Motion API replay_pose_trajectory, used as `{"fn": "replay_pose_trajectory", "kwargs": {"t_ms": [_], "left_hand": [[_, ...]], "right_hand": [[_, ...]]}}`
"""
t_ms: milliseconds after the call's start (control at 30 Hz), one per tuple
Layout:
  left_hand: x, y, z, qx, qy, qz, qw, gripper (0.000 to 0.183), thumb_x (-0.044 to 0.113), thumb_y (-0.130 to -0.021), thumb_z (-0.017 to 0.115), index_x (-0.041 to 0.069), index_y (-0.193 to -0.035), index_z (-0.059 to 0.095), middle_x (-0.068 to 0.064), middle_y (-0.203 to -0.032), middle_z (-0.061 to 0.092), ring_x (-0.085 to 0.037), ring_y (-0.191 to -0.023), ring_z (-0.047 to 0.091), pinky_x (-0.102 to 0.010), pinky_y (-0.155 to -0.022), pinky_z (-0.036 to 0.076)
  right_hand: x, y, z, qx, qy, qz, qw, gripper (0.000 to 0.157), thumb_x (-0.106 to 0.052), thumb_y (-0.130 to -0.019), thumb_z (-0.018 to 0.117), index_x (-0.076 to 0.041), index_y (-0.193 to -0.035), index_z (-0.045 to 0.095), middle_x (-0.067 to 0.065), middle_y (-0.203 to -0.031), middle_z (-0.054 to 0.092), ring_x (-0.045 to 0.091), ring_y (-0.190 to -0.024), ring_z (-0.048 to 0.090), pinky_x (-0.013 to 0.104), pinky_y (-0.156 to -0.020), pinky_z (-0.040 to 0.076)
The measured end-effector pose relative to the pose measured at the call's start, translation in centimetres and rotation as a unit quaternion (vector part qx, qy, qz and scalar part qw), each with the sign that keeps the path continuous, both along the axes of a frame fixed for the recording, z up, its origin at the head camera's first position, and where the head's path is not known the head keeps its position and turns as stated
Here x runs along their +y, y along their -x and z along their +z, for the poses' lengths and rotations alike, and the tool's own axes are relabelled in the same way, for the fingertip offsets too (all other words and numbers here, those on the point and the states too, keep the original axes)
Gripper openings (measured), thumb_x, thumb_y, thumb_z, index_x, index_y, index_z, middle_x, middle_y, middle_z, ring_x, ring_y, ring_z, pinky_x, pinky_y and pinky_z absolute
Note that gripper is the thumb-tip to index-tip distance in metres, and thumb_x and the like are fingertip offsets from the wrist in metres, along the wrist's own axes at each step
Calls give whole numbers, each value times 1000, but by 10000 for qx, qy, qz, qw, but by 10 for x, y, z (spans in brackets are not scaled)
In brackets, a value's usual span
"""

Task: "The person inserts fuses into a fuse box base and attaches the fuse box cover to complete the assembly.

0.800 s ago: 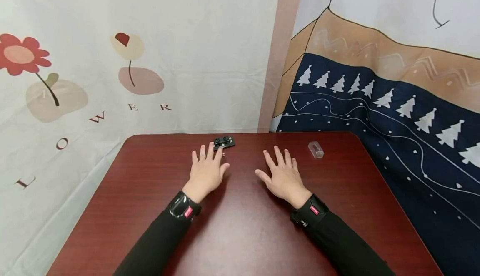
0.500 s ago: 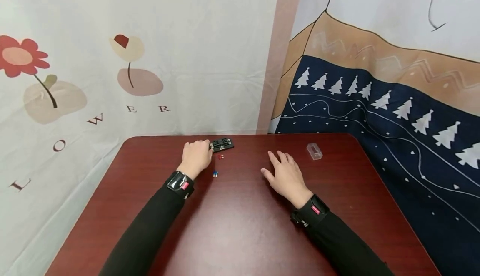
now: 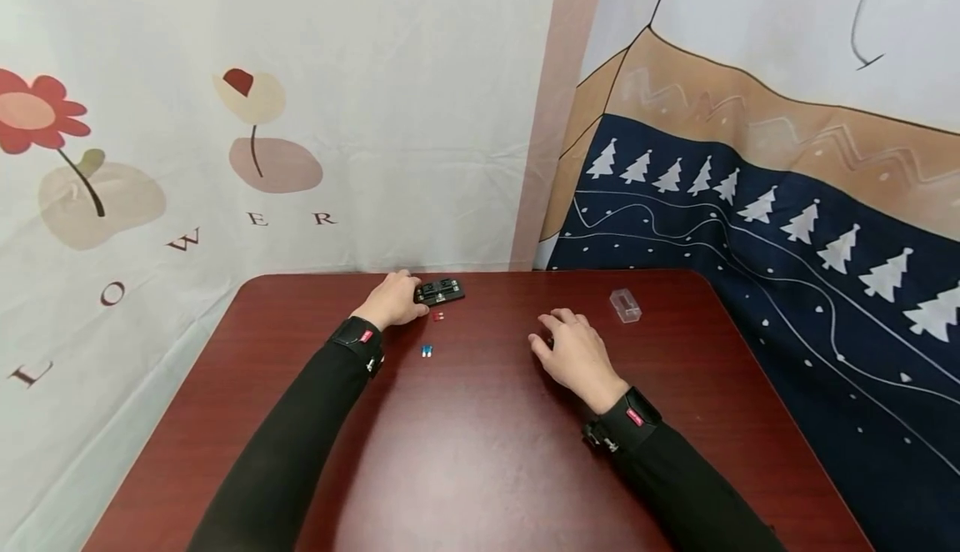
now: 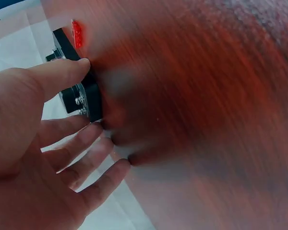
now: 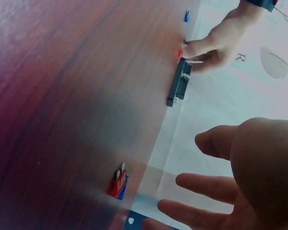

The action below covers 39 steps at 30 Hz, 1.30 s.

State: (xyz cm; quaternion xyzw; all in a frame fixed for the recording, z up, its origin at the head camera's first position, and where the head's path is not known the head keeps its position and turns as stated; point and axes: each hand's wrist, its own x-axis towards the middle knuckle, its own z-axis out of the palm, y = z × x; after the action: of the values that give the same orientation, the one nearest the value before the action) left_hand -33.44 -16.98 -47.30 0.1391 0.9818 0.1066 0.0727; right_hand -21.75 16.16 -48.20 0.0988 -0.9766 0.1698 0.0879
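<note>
My left hand (image 3: 393, 299) is at the left end of a black fuse block (image 3: 441, 291) with metal screw terminals. Its thumb lies along the block's near side and the index finger reaches round the end; the other fingers are spread in the left wrist view. A red blade fuse (image 3: 438, 316) lies just in front of the block, and a blue blade fuse (image 3: 427, 351) nearer to me. My right hand (image 3: 577, 360) hovers low with loosely bent fingers, holding nothing. Beside it in the right wrist view lie another red fuse (image 5: 118, 183) and blue fuse (image 5: 123, 189), hidden from the head view.
A small clear plastic box (image 3: 626, 306) sits on the reddish-brown table (image 3: 480, 452), to the right beyond my right hand. A pale printed cloth (image 3: 420, 118) hangs behind the table's far edge, and a dark blue tree-patterned cloth (image 3: 750, 243) at the right.
My left hand has moved left and round the block's end, uncovering the red and blue fuses. The right hand's spread fingers have bent and drawn in slightly.
</note>
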Motion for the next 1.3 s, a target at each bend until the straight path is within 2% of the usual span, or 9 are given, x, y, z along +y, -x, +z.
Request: {"fn": "replay_pose_trajectory", "kwargs": {"t_ms": [100, 367, 500, 700, 867, 1033, 1167, 1300], "left_hand": [[-2, -1, -1, -102, -76, 10, 9999, 60, 35, -92, 69, 6, -142, 53, -17, -141, 49, -34, -129, 45, -48, -104, 43], [-7, -3, -7, 18, -268, 26, 9996, 57, 36, -91, 67, 4, -137, 57, -15, -132, 52, -31, -123, 46, -45, -100, 43], [-9, -4, -11, 136, -331, 10, 9994, 59, 37, -89, 64, 2, -136, 57, -15, -126, 53, -30, -118, 48, -43, -98, 44], [-7, -7, -7, 470, -429, -57, 9980, 59, 37, -88, 63, 1, -134, 57, -14, -123, 54, -29, -115, 48, -41, -99, 45], [4, -22, 2, 816, -330, -363, 9955, 60, 40, -89, 63, 3, -136, 56, -12, -125, 53, -27, -117, 46, -41, -100, 46], [21, -44, 16, 1221, -423, -787, 9885, 57, 41, -88, 64, 4, -132, 60, -8, -121, 53, -23, -111, 47, -37, -95, 47], [31, -60, 23, 1288, -518, -1023, 9850, 53, 40, -86, 64, 7, -127, 62, -4, -118, 53, -20, -109, 47, -34, -93, 47], [39, -70, 25, 1238, -612, -1134, 9839, 52, 41, -84, 65, 9, -126, 63, 0, -115, 53, -17, -109, 48, -32, -92, 48]], "right_hand": [[1, 0, -1, -20, -14, 34, 10000, 48, -43, -94, 63, -13, -131, 65, 14, -137, 57, 35, -120, 56, 54, -94, 50], [0, 4, 0, -98, 32, 89, 9999, 48, -42, -95, 63, -13, -133, 63, 14, -140, 55, 36, -123, 54, 56, -96, 48], [0, 5, 0, -174, 26, 135, 9998, 47, -42, -95, 62, -13, -132, 64, 15, -140, 55, 36, -122, 55, 57, -96, 48], [-1, 9, 4, -82, -3, 94, 9999, 46, -41, -94, 63, -13, -131, 65, 14, -138, 56, 35, -121, 56, 56, -98, 48], [-5, 10, 5, -42, -89, 243, 9997, 47, -41, -93, 65, -12, -129, 67, 13, -132, 61, 34, -118, 59, 56, -101, 45], [-13, 12, 11, 128, 16, 635, 9979, 52, -42, -91, 68, -12, -134, 63, 10, -130, 64, 31, -121, 60, 55, -107, 41], [-20, 16, 14, 90, 117, 930, 9956, 59, -44, -92, 66, -14, -142, 56, 8, -137, 59, 29, -128, 55, 56, -113, 35], [-25, 18, 16, -7, 134, 1130, 9935, 64, -44, -92, 67, -14, -146, 50, 7, -141, 55, 28, -132, 52, 58, -115, 32]]}}
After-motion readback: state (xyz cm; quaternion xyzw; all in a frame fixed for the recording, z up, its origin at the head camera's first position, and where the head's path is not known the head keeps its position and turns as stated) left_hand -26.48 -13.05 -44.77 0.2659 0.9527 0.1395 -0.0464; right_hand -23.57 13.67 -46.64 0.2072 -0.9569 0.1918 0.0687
